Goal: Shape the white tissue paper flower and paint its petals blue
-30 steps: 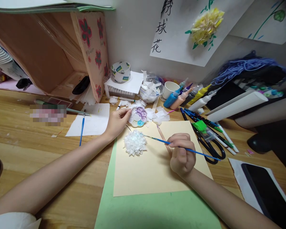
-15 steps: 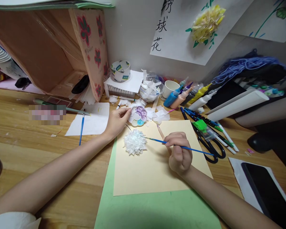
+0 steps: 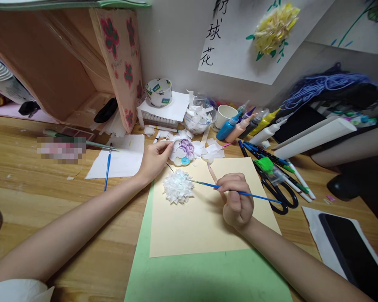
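Note:
My right hand point(image 3: 238, 199) is closed around a thin blue paintbrush point(image 3: 255, 196). Its bristle tip points left and meets the upper right part of a ruffled white paper flower point(image 3: 178, 188), which has a faint blue tint near the top. The flower lies on a cream sheet of paper point(image 3: 204, 235). Between thumb and fingers, my left hand point(image 3: 156, 158) pinches the left edge of a small flower-shaped palette point(image 3: 180, 158) with purple and blue paint in its wells. A pencil point(image 3: 213, 173) lies on the cream sheet, partly hidden by my right hand.
Paint bottles point(image 3: 231, 131), a paper cup point(image 3: 226, 115) and a bowl of paper scraps point(image 3: 199, 119) stand behind. Pens and black scissors point(image 3: 282, 197) lie right, near a phone point(image 3: 349, 247). At left are a second brush point(image 3: 107, 170) and a pink box point(image 3: 130, 75). Green paper point(image 3: 208, 279) lies underneath.
The brush tip sits very slightly farther left on the paper flower. Otherwise both hands and the palette keep their places.

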{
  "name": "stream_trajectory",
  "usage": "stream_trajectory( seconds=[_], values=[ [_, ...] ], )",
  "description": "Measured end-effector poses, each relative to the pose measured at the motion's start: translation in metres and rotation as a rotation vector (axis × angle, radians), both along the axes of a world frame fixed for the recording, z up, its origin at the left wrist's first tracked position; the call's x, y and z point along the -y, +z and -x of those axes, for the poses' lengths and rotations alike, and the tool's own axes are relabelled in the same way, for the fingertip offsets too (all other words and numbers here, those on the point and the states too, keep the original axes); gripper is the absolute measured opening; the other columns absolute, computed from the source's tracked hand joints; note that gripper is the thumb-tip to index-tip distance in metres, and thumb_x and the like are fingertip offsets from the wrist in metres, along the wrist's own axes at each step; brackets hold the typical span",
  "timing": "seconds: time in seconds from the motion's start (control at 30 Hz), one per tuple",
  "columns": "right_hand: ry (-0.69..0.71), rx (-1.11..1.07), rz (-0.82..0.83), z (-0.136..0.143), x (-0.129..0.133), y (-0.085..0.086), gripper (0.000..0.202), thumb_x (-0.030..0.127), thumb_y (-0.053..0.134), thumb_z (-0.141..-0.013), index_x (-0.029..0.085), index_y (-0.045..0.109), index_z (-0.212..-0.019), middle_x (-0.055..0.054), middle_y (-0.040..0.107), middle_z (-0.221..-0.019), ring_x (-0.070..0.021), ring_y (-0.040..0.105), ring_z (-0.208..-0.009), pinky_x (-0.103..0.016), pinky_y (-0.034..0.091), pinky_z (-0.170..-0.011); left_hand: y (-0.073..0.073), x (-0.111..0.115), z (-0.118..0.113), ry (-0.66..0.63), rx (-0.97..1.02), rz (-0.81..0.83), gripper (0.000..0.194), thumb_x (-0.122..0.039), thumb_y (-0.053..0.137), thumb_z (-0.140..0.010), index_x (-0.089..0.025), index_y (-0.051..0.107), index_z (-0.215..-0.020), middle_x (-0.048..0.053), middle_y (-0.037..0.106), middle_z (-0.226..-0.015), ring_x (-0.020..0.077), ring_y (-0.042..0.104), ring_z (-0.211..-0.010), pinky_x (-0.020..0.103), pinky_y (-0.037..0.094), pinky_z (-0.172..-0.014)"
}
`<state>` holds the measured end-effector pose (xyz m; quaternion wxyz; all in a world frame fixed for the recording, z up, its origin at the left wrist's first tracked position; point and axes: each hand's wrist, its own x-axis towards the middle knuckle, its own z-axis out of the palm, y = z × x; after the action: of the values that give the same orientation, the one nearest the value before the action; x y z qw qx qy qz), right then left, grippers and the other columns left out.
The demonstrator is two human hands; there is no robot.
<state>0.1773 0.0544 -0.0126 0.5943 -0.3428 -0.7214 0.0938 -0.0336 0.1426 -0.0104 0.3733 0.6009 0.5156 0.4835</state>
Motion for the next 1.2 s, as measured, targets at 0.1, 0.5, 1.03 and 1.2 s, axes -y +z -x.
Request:
stream_trajectory(
  seconds=[0.1, 0.5, 1.03, 1.2],
  values=[
    [-0.006, 0.024, 0.016, -0.0005, 0.0000, -0.0010, 0.023, 0.019, 0.035, -0.092, 0.024, 0.056, -0.087, -0.002, 0.058, -0.070, -0.0191, 0.056, -0.069, -0.036, 0.041, -0.064, 0.0000, -0.0001, -0.0004, -0.005, 0.012, 0.000, 0.032, -0.040, 0.060, -0.083, -0.013, 0.075, -0.094, 0.007, 0.074, -0.093, 0.0196, 0.066, -0.082, 0.028, 0.051, -0.072],
    [-0.004, 0.022, 0.025, -0.0007, -0.0001, -0.0004, 0.023, 0.019, 0.035, -0.092, 0.024, 0.057, -0.087, -0.002, 0.059, -0.070, -0.0192, 0.056, -0.069, -0.037, 0.040, -0.064, -0.0013, -0.0003, 0.0004, -0.005, -0.003, -0.002, 0.033, -0.042, 0.059, -0.083, -0.015, 0.075, -0.095, 0.006, 0.074, -0.094, 0.0200, 0.066, -0.083, 0.028, 0.052, -0.072],
    [0.012, 0.006, 0.003, -0.0015, 0.0006, -0.0007, 0.022, 0.018, 0.035, -0.092, 0.024, 0.056, -0.086, -0.002, 0.058, -0.069, -0.0187, 0.055, -0.066, -0.037, 0.040, -0.062, 0.0006, -0.0001, 0.0000, 0.012, -0.023, 0.001, 0.032, -0.040, 0.060, -0.083, -0.014, 0.076, -0.092, 0.006, 0.074, -0.089, 0.0190, 0.065, -0.078, 0.028, 0.051, -0.070],
    [-0.035, 0.027, -0.007, -0.0018, 0.0011, 0.0003, 0.023, 0.020, 0.034, -0.093, 0.024, 0.055, -0.085, -0.001, 0.056, -0.068, -0.0183, 0.054, -0.065, -0.037, 0.040, -0.063, 0.0015, -0.0001, -0.0004, 0.012, -0.034, -0.006, 0.031, -0.038, 0.059, -0.084, -0.014, 0.076, -0.091, 0.006, 0.074, -0.088, 0.0186, 0.065, -0.077, 0.028, 0.050, -0.070]
  ],
)
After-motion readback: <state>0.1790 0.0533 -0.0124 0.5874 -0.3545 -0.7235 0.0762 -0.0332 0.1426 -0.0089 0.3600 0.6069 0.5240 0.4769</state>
